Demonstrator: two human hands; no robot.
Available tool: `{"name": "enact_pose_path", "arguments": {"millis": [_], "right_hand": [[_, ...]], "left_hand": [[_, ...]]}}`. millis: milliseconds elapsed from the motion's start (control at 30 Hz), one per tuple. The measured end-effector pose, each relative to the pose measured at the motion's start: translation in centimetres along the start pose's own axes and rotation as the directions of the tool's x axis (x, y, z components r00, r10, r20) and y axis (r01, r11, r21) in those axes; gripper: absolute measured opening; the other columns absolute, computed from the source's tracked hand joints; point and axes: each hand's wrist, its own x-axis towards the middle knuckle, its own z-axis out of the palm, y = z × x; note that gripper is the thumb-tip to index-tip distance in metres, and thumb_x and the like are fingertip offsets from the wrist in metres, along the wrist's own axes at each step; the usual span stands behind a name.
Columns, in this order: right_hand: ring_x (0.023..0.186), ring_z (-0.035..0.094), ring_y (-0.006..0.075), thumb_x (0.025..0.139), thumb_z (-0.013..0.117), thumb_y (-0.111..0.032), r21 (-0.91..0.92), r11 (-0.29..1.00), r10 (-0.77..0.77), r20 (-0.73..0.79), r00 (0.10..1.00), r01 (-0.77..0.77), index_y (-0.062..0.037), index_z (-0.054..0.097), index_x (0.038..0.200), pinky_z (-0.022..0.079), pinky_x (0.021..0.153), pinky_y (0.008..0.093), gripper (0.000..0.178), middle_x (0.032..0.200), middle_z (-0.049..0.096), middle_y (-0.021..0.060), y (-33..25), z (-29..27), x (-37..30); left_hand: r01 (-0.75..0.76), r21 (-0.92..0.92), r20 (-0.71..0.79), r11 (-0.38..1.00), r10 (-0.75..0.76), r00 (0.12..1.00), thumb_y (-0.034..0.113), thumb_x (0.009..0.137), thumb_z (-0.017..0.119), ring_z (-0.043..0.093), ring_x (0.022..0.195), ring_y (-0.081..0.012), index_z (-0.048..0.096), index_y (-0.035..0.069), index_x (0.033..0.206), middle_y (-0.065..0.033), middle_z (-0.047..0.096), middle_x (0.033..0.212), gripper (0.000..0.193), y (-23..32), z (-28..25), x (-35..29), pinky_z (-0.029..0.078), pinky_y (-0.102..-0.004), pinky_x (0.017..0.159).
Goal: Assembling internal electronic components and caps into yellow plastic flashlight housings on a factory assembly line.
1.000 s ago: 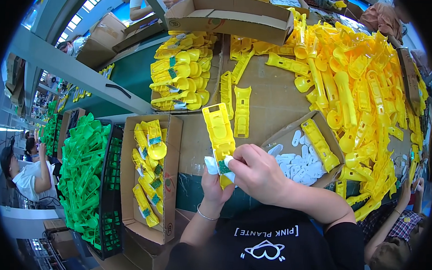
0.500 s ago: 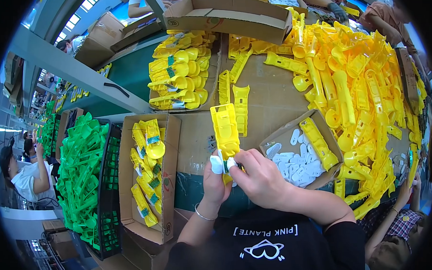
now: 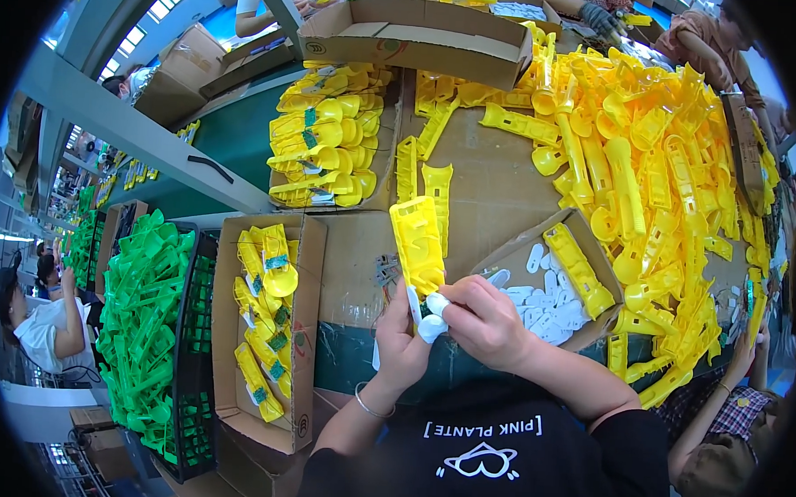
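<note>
Yellow casing [image 3: 416,240] is what we have in our hands, to the right of the cardboard box [image 3: 311,276], its wide end tipped up and away from our body. Our left hand [image 3: 401,348] is closed around its lower end, the thumb, white at the tip, lying across it. Our right hand [image 3: 488,322] has its fingers curled in, with thumb and forefinger drawn together at that same end; we cannot tell just what they pinch. A bit of green circuit board [image 3: 425,310] shows between our fingertips, mostly hidden. Inside the cardboard box lie several yellow parts [image 3: 256,353] with green boards on them. Left of the box we have a black crate [image 3: 200,355] heaped with green plastic parts [image 3: 143,299]. Just beyond the box, more yellow pieces [image 3: 327,143] rest in neat rows, some showing green boards. Farther to the right of the box, past our right hand, a small tray [image 3: 611,302] holds white oval pieces [image 3: 542,299], with one yellow piece [image 3: 578,272] along its side. Still farther right of the box spreads a big pile of loose yellow parts [image 3: 632,188], and past it a co-worker's hand [image 3: 751,344] is near another yellow strip.
</note>
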Motion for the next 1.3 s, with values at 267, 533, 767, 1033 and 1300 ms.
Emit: {"name": "enact_pose_path", "arguments": {"millis": [267,533,767,1033,1300], "right_hand": [[0.08,0.06,0.0117,0.074,0.071,-0.002,0.458,0.745,0.511,0.075,0.856,-0.485,-0.0008,0.055,0.102,0.052,0.069,0.0258,0.031,0.092,0.059,0.0084,-0.2,-2.5,0.2],[0.094,0.062,0.0168,0.077,0.07,-0.006,0.759,0.221,0.646,0.356,0.675,-0.612,0.0006,0.048,0.095,0.051,0.082,0.0281,0.03,0.094,0.061,0.0092,-0.4,-1.0,-0.5],[0.096,0.058,0.0134,0.079,0.065,0.002,0.713,0.29,0.553,0.419,0.72,-0.638,-0.0042,0.042,0.1,0.05,0.082,0.0275,0.032,0.103,0.051,0.0063,-0.2,-1.6,0.2],[0.095,0.058,0.0132,0.08,0.061,0.005,0.795,0.231,0.549,0.369,0.75,-0.561,-0.0038,0.041,0.101,0.05,0.084,0.0278,0.031,0.103,0.048,0.0065,-1.6,-2.2,0.4],[0.099,0.057,0.0141,0.08,0.061,0.004,0.728,0.305,0.558,0.386,0.735,-0.614,-0.0037,0.041,0.103,0.049,0.087,0.0285,0.031,0.107,0.046,0.0065,-1.9,-2.5,0.6]], "left_hand": [[0.062,-0.323,-0.044,0.944,-0.081,0.996,0.003,0.084,0.06,0.057,0.098,-0.0141,0.044,-0.004,0.125,-0.0087,0.059,0.11,0.044,1.0,0.1,0.1,0.046,-0.0261,0.086],[0.005,-0.264,-0.085,0.965,-0.028,0.996,0.003,0.084,0.06,0.059,0.093,-0.012,0.047,-0.003,0.122,-0.0071,0.061,0.106,0.04,1.0,0.5,-0.2,0.048,-0.0247,0.081],[0.051,-0.37,-0.052,0.928,-0.076,0.996,0.005,0.085,0.06,0.059,0.091,-0.0115,0.049,-0.002,0.119,-0.0064,0.061,0.103,0.037,1.7,0.3,0.0,0.048,-0.0243,0.08],[0.098,-0.357,0.027,0.929,-0.094,0.995,0.008,0.086,0.06,0.059,0.091,-0.0116,0.048,-0.003,0.12,-0.0067,0.06,0.103,0.038,2.3,0.2,-0.2,0.048,-0.0253,0.079],[0.062,-0.317,0.009,0.946,-0.062,0.998,0.007,0.086,0.059,0.059,0.09,-0.0116,0.048,-0.003,0.118,-0.0069,0.06,0.102,0.036,2.6,0.2,-0.1,0.048,-0.0244,0.079]]}}
